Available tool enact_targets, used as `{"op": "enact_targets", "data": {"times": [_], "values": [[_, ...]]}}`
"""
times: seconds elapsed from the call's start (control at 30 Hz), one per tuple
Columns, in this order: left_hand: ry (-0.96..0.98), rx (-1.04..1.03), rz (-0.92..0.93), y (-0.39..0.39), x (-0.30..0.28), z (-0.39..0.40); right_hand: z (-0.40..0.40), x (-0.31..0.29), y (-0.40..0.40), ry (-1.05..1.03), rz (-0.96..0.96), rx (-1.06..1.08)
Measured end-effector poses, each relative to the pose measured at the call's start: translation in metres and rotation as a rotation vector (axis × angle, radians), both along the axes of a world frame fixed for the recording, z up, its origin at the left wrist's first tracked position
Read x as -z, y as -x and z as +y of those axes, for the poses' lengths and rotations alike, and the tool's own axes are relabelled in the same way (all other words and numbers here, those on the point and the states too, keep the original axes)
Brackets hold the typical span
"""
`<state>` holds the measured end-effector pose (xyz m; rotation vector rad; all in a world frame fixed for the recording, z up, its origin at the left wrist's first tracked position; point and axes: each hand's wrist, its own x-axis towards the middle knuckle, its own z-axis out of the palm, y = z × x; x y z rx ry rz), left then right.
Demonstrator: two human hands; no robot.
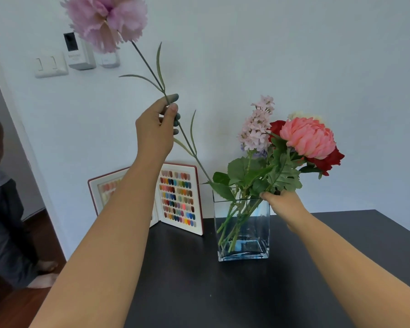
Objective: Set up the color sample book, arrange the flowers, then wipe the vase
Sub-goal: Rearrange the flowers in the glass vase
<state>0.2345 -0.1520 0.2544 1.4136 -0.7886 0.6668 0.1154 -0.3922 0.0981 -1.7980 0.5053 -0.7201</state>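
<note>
Holding the pink carnation stem [152,67] mid-shaft, the left hand [158,129] pinches it w/ thumb and curled fingers, bloom up high at top left, cut end slanting down-right toward the glass vase [243,233]. That slant is the key relation: the stem's long axis runs diagonal, upper left to lower right, and its lower tip sits just at the vase's left rim, right by the leaves there; can't tell if it's actually inside the mouth yet. The vase stands on the black table [223,292], right of the left hand and below it, so the left hand is the one that has to feed the stem in, prob. by pushing along that same diagonal or tipping it more upright. The right hand [282,204] is nearer the vase, at the rim's right side, fingers curled around the bunched stems of the bouquet [301,143] (coral bloom, red roses, lilac spray), seemingly steadying it or parting it to make room. The color sample book [179,197] stands open against the wall, left of the vase and behind the left forearm, so setup looks done; arranging is in hand, wiping not yet started.
</note>
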Motion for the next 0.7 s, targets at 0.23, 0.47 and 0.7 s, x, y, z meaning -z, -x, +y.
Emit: {"op": "enact_targets", "data": {"times": [0.23, 0.47, 0.7], "values": [[0.124, 0.005, -0.045, 0.018, -0.014, 0.002, 0.001, 0.000, 0.001, 0.036, -0.009, -0.009], [0.186, 0.069, 0.002, 0.027, -0.019, -0.002, 0.003, -0.005, 0.003, 0.045, 0.026, -0.014], [0.032, 0.105, 0.054, 0.027, 0.004, -0.025, 0.005, -0.007, 0.004, 0.071, 0.038, 0.003]]}}
